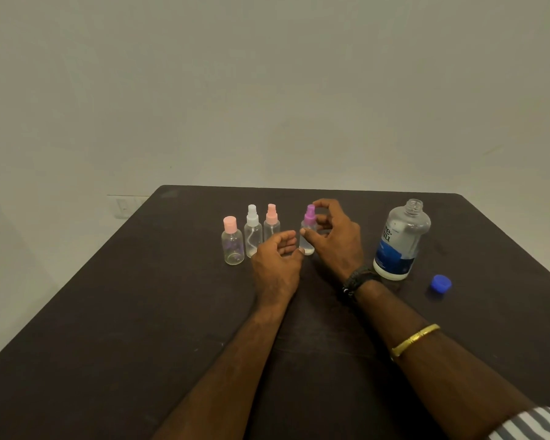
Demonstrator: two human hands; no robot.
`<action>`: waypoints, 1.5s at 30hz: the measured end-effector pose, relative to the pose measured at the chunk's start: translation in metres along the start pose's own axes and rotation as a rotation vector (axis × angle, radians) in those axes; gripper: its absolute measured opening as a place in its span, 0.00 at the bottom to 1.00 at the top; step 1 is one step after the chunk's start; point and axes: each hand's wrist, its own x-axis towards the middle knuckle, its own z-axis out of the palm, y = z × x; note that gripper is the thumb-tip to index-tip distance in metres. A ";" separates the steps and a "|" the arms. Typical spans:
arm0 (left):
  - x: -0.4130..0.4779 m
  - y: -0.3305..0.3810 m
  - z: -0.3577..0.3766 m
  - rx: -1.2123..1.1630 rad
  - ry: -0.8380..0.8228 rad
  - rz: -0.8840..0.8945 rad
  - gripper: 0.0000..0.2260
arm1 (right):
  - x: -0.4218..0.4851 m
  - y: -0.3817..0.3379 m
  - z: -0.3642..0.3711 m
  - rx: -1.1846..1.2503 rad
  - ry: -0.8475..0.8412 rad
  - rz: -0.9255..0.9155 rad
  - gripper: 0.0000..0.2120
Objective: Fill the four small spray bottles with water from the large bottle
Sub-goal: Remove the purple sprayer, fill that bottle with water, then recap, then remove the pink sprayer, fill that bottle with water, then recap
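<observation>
Striped sleeve (534, 423) at the frame's lower edge, my right hand (337, 239) curls round the purple-topped spray bottle (308, 244), thumb on its clear body, fingers arched behind its top. The bottle stands upright near the middle of the dark table (140, 312). My left hand (277, 262) sits at the bottle's 7 o'clock, fingers loosely bent, holding nothing.

At 9 o'clock three more small bottles stand in a row: a pink-topped spray bottle (271, 222), a white-topped spray bottle (253, 230) and, outermost, a pink-capped bottle (232, 242).

At 3 o'clock the large bottle (400, 242) stands uncapped. A blue cap (441, 283) lies at its 4 o'clock.
</observation>
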 end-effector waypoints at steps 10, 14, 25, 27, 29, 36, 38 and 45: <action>0.000 0.002 0.001 -0.007 0.005 -0.014 0.17 | -0.001 0.002 0.000 0.003 -0.011 0.023 0.25; 0.000 0.004 0.000 -0.015 0.024 -0.015 0.15 | -0.001 0.001 0.001 -0.020 0.032 -0.024 0.30; -0.001 0.007 -0.003 0.000 0.076 -0.067 0.04 | 0.011 -0.048 0.016 -0.075 0.190 -0.239 0.15; -0.003 0.010 -0.004 -0.011 0.075 -0.071 0.00 | 0.013 -0.053 0.023 -0.097 0.124 -0.215 0.16; -0.003 0.011 -0.004 0.008 0.086 -0.069 0.06 | 0.016 -0.055 0.030 -0.123 0.062 -0.180 0.17; -0.003 0.011 -0.004 0.061 0.079 -0.078 0.09 | 0.017 -0.057 0.043 -0.180 -0.004 -0.064 0.12; -0.002 0.008 -0.003 0.060 0.071 -0.070 0.08 | 0.016 -0.057 0.043 -0.178 0.003 -0.063 0.10; -0.003 0.011 -0.004 0.031 0.075 -0.054 0.10 | 0.015 -0.059 0.040 -0.159 0.009 -0.071 0.09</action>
